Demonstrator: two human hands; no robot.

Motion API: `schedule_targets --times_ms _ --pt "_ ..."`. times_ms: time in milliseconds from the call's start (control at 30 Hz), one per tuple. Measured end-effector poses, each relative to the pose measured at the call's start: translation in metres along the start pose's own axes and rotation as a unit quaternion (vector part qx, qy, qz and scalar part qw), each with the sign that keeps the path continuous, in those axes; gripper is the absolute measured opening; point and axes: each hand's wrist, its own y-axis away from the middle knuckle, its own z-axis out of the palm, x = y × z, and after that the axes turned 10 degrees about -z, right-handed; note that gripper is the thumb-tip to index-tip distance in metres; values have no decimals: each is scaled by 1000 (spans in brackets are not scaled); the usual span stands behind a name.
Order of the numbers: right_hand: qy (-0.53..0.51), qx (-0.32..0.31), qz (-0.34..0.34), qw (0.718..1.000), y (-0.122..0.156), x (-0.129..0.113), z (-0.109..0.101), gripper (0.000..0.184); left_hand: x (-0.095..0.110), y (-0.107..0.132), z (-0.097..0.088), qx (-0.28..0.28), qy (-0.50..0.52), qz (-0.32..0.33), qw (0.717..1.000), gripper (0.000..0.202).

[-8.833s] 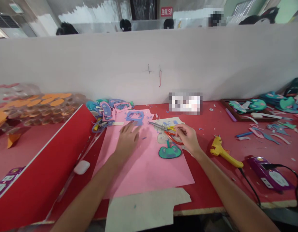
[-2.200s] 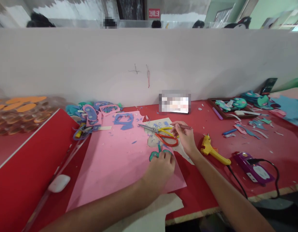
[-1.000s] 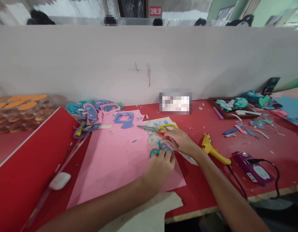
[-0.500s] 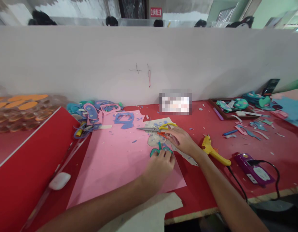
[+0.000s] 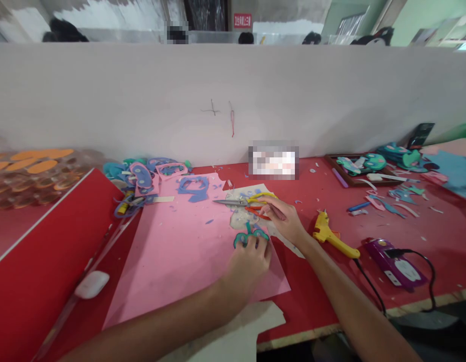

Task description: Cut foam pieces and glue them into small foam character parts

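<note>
My left hand (image 5: 251, 261) rests on the pink sheet (image 5: 165, 266), its curled fingers pressing on a teal and blue cut-out piece (image 5: 241, 239). The near part of that piece is hidden under the fingers. Just beyond, scissors (image 5: 233, 202) with one yellow and one orange-red handle lie with their blades pointing left. My right hand (image 5: 286, 221) has its bent fingers at the scissors' handles, closed around the orange-red one. Under the scissors are pale scrap material (image 5: 243, 219) and small blue bits.
A yellow glue gun (image 5: 333, 236) and a purple device (image 5: 395, 264) with a cable lie at the right. Behind them a brown tray (image 5: 331, 163) holds teal pieces. Left are blue and pink cut-outs (image 5: 142, 175), a red board (image 5: 55, 251) and stacked orange-topped cups (image 5: 32, 166).
My right hand has shifted slightly at the scissors' handles, its fingers a little more raised. The scissors and my left hand on the cut-out piece stay nearly in place.
</note>
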Motion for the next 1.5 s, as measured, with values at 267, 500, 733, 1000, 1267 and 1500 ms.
schedule_targets --times_ms 267,500,733,1000,1267,1500 --pt "-90 28 24 995 -3 -7 6 39 -2 -2 -5 -27 15 -4 1000 36" --pt "-167 63 48 983 -5 -11 5 49 2 1 0 -5 -13 -1 1000 39" --pt "-171 93 70 978 -6 -16 5 41 6 4 3 11 -27 6 1000 39" --pt "-131 66 75 986 -6 -17 8 37 6 6 6 40 -40 22 998 37" --pt "-111 71 59 989 -6 -10 11 30 3 6 -3 25 -36 31 999 38" --pt "-162 47 85 982 -3 -11 10 34 -1 2 -2 11 -14 31 999 37"
